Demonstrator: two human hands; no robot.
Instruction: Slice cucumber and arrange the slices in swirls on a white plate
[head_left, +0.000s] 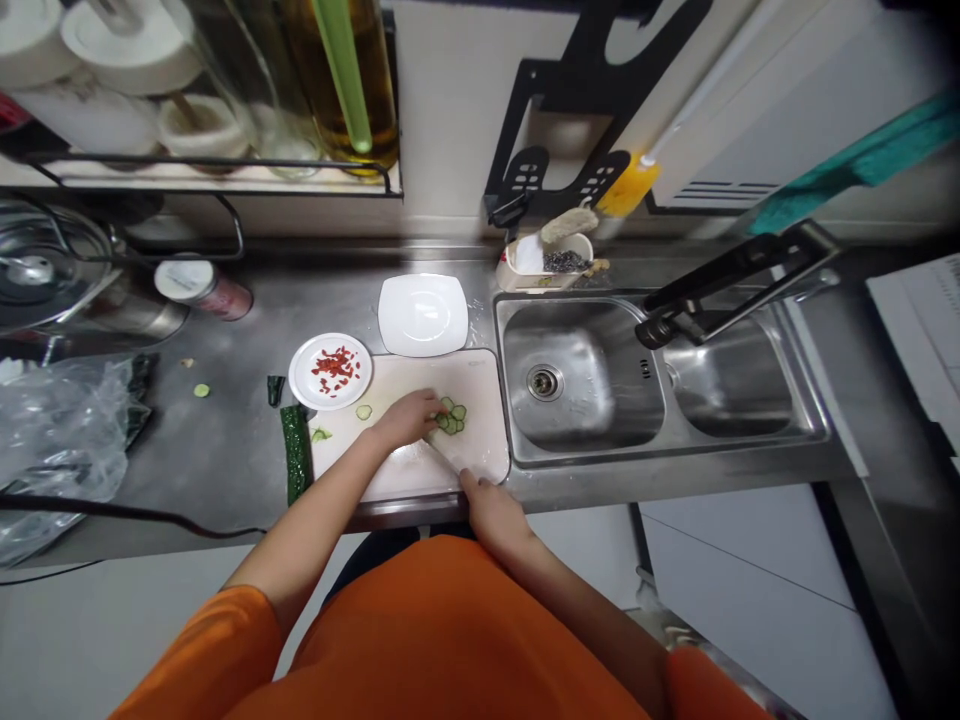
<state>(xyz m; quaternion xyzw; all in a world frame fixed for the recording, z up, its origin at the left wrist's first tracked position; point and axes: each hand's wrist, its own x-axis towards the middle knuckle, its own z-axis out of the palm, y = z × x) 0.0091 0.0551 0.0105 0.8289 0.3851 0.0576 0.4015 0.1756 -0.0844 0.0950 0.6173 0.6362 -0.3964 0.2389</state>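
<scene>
My right hand (496, 512) grips a knife (445, 457) by its handle at the front edge of the white cutting board (382, 475). The blade points up and left across the board. My left hand (407, 418) has its fingers bent together at a small cluster of cucumber slices (452, 420), partly hiding them. One loose slice (364, 412) lies farther left on the board. A piece of dark green cucumber (296, 455) rests by the board's left edge, with a short cut end (276, 390) behind it.
A round plate of small red pieces (298, 375) overlaps the board's back left corner. Behind the board sits a white square plate (424, 312). A double sink (585, 385) with a black faucet (705, 290) is on the right; a plastic bag (67, 430) lies left.
</scene>
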